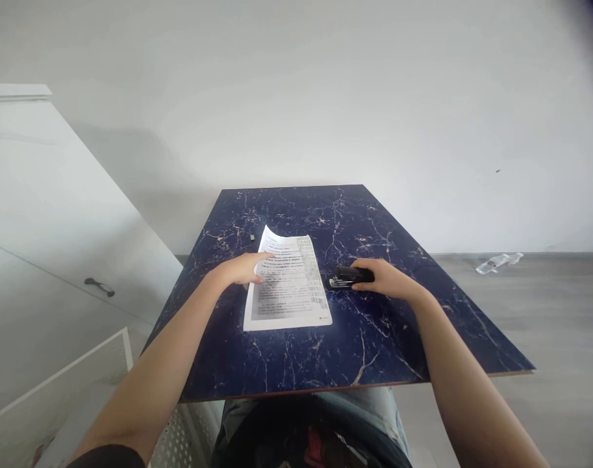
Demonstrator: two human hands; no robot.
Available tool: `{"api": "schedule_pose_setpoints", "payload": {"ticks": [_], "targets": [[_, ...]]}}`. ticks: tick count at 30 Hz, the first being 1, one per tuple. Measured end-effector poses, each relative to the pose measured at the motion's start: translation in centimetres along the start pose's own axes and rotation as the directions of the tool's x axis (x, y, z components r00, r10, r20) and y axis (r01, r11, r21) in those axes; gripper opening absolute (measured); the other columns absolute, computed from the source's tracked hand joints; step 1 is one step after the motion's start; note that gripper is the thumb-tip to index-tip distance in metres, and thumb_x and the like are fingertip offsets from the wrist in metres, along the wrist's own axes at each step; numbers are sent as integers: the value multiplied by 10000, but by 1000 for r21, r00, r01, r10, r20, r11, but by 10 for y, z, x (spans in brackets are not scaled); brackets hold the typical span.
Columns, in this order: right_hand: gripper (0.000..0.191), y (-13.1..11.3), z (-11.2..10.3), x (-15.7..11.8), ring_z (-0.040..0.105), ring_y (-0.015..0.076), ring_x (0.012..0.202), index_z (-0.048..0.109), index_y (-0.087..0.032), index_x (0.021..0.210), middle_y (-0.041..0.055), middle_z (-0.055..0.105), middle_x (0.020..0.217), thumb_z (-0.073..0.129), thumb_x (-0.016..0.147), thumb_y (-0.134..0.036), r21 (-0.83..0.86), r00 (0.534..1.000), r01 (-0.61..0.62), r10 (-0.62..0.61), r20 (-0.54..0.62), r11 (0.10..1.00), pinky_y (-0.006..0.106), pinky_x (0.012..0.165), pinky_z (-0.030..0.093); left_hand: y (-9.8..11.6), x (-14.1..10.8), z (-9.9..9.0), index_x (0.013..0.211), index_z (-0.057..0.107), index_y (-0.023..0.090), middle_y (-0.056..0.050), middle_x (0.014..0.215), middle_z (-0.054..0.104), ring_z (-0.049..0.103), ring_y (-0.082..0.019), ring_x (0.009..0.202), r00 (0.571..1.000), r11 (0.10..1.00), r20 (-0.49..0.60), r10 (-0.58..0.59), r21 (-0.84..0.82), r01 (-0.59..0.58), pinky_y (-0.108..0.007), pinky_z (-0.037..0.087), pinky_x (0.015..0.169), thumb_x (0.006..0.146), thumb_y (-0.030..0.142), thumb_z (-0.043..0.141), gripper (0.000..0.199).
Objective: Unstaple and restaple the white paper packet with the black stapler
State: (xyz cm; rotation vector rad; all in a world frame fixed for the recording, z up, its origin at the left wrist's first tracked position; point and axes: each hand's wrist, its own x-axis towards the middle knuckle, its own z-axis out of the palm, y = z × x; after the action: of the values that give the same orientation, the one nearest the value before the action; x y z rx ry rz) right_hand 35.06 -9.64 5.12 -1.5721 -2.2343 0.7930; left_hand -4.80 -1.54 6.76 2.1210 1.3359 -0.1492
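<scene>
My left hand [247,268] grips the left edge of a printed sheet of paper [289,286], thumb and fingers on top of it and the rest of the fingers partly hidden. The sheet's far left corner curls upward, and whether it is one page or a thin stack I cannot tell. In my right hand [386,276] is a black stapler [352,276], its front end pointing left toward the paper's right edge. The stapler's jaws are apart, and a small gap separates it from the paper.
The dark blue marbled table [306,364] carries a small grey piece [252,238] beyond my left hand. A white cabinet [57,227] stands at left, with a perforated white basket [174,442] below. A clear plastic item [499,262] lies on the floor at right.
</scene>
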Motion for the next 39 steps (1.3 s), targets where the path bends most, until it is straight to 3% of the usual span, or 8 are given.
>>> {"api": "schedule_pose_setpoints", "payload": {"ticks": [2, 5, 9, 17, 21, 27, 32, 39], "targets": [[342, 2, 0, 1, 640, 255, 860, 691, -201, 984, 59, 714, 959, 699, 792, -483, 4, 1000, 6, -6, 2, 1000, 322, 738, 437, 4, -3, 0, 1577, 286, 409, -114, 1629, 343, 577, -396, 1261, 1000, 998, -9, -16, 53, 17, -435, 485, 969, 778, 498, 741, 924], [318, 4, 0, -1, 638, 243, 838, 684, -197, 982, 56, 710, 950, 699, 798, -456, -2, 1000, 17, -17, 4, 1000, 311, 719, 427, 14, -5, 2, 1588, 272, 367, -135, 1557, 413, 412, -417, 1399, 979, 988, -205, 14, 153, 18, -484, 400, 1082, 764, 547, 747, 968], [319, 4, 0, -2, 634, 237, 840, 676, -195, 1006, 46, 706, 946, 705, 787, -426, -17, 999, 35, -35, 12, 999, 307, 725, 424, 26, -2, 10, 1515, 446, 262, -159, 1467, 438, 360, -415, 1399, 923, 973, -379, 65, 228, 25, -486, 348, 1138, 790, 552, 720, 828], [300, 6, 2, -1, 619, 228, 814, 661, -190, 968, 34, 684, 897, 702, 777, -416, -57, 999, 49, -50, -13, 997, 302, 725, 411, 40, 12, 39, 1585, 285, 390, 21, 1709, 94, 56, -350, 1565, 944, 919, -1, 331, 225, -322, -566, 89, 1244, 951, 573, 511, 697], [309, 4, 2, -1, 622, 236, 819, 671, -197, 974, 36, 693, 904, 708, 770, -425, -38, 999, 31, -32, -15, 999, 306, 725, 419, 44, 9, 38, 1558, 343, 407, 22, 1694, 176, 106, -341, 1562, 945, 922, 41, 323, 210, -325, -569, 130, 1234, 942, 551, 530, 659], [328, 4, 1, -4, 632, 236, 820, 697, -200, 983, 38, 713, 908, 706, 780, -457, 12, 998, 8, -7, -58, 1000, 316, 740, 438, 35, -10, 24, 1461, 499, 393, -52, 1648, 310, 386, -408, 1440, 973, 960, 123, 197, 176, -217, -473, 431, 1079, 690, 487, 800, 832], [379, 1, 4, -3, 627, 242, 839, 693, -196, 1005, 43, 705, 912, 723, 784, -502, 190, 986, 16, 16, -163, 982, 339, 779, 448, 28, -17, 26, 1592, 184, 448, -42, 1707, -63, 109, -518, 1515, 994, 969, 94, 63, 233, -84, -591, 437, 1044, 513, 446, 917, 1305], [450, 2, 19, 9, 625, 214, 774, 720, -176, 970, 23, 683, 810, 846, 670, -488, 562, 941, 12, 181, -286, 827, 339, 749, 471, 25, -10, 35, 1596, 246, 384, -64, 1704, 50, 93, -528, 1512, 991, 973, 107, 81, 209, -102, -617, 397, 1083, 522, 535, 906, 1269]]}}
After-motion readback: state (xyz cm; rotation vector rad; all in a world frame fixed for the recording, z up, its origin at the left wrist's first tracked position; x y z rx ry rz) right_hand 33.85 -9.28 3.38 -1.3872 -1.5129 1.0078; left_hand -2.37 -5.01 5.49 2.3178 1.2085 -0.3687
